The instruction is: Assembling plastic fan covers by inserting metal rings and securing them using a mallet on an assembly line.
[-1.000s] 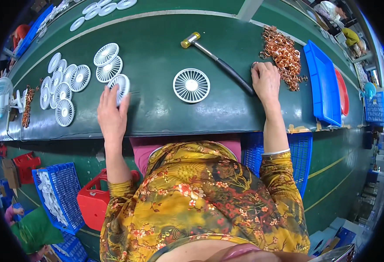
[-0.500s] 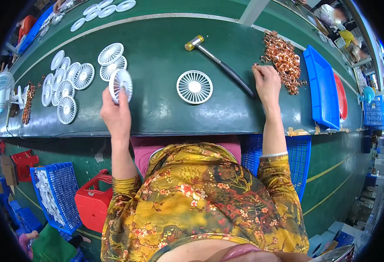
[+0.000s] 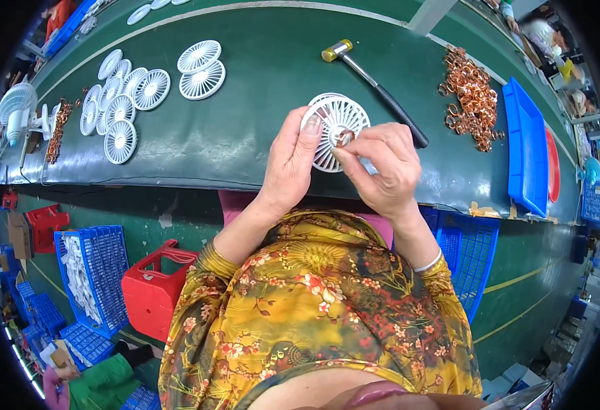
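Note:
In front of me my left hand (image 3: 293, 154) grips a round white slatted fan grille (image 3: 330, 137) by its left rim, thumb on the face. My right hand (image 3: 385, 164) pinches a copper-coloured ring (image 3: 345, 138) at the centre of that grille; whether the ring sits on the hub I cannot tell. Behind the held grille, a second white grille (image 3: 324, 98) shows only its upper rim. A mallet (image 3: 375, 85) with a yellow head and black handle lies just beyond my right hand. A heap of copper rings (image 3: 474, 96) lies farther right.
Several white grilles (image 3: 120, 141) lie at the left of the green table (image 3: 259, 68), with two overlapping ones (image 3: 202, 80) nearer the middle. A blue tray (image 3: 525, 147) stands at the right edge, a red one (image 3: 552, 164) behind it. A white fan (image 3: 18, 109) stands far left.
My left hand has brought its grille rightward to the middle, above the grille lying there. My right hand has moved left from beside the heap, carrying a copper ring to the grille's centre.

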The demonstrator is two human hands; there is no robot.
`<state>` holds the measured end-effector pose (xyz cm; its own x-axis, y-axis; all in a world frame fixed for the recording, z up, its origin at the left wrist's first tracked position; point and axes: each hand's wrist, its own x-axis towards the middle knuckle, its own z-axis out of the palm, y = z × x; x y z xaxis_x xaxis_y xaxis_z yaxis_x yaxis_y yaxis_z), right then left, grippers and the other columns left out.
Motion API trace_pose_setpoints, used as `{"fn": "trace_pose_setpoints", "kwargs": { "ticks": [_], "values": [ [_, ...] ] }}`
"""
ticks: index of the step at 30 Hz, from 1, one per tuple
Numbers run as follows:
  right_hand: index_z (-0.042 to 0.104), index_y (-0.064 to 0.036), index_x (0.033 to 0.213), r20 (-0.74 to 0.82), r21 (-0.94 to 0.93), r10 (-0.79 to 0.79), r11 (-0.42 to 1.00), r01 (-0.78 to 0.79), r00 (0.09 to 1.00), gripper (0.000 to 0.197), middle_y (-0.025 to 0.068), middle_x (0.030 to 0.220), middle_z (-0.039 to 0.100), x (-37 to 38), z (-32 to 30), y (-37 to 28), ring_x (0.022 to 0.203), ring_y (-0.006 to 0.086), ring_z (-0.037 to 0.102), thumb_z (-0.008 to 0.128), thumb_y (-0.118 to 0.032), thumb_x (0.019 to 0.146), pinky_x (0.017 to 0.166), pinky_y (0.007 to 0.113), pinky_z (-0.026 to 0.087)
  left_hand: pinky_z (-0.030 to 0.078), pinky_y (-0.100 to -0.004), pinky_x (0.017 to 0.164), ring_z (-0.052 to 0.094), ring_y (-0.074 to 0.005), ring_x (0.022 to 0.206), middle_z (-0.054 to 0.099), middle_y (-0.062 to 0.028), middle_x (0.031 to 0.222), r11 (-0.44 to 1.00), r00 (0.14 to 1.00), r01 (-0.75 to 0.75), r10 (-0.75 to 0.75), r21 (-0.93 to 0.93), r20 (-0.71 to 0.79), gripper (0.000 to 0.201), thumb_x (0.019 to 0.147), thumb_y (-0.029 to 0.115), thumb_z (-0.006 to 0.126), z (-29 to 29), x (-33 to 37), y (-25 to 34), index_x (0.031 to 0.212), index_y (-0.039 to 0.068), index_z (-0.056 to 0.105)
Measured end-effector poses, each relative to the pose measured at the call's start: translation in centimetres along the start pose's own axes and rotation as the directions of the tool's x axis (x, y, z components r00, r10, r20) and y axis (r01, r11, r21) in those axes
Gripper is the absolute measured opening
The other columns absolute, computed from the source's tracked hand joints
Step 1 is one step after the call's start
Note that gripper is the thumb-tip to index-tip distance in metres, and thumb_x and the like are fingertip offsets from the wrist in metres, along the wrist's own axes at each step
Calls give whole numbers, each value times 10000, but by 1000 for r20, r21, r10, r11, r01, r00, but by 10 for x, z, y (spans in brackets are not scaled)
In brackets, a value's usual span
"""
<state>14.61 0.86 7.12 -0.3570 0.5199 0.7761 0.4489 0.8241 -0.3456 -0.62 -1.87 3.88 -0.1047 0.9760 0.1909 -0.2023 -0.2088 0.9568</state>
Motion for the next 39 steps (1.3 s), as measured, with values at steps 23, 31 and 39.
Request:
{"fn": "trace_pose_setpoints", "kwargs": {
  "ticks": [23, 31, 39],
  "values": [
    [706, -41, 1038, 412, 544, -42, 812, -209, 910, 267, 193, 1201, 614, -4, -17, 33, 1206, 339, 516, 693, -94, 776, 1028, 439, 366, 488, -263, 815, 593, -110, 949, 602, -67, 1086, 952, 950, 242, -192, -190, 248, 433, 897, 117, 628, -8, -16, 19, 1276, -3, 453],
    [704, -74, 893, -81, -960, 623, 163, -230, 778, 381, 151, 884, 668, -10, -64, 165, 858, 315, 651, 598, -432, 820, 684, 477, 505, 452, -375, 666, 578, -266, 752, 642, -90, 860, 326, 835, -318, 541, 890, 101, 446, 775, 26, 664, -40, 0, -4, 1209, 93, 588],
    [729, -141, 855, -79, -867, 503, 392, -309, 861, 178, 55, 911, 660, -32, -85, 151, 883, 269, 597, 637, -291, 827, 739, 437, 469, 286, -511, 1080, 362, -423, 1296, 470, -219, 1325, 315, 937, -344, 181, 885, 299, 471, 839, 276, 658, -49, 1, -8, 1271, 133, 534]
  ]
}}
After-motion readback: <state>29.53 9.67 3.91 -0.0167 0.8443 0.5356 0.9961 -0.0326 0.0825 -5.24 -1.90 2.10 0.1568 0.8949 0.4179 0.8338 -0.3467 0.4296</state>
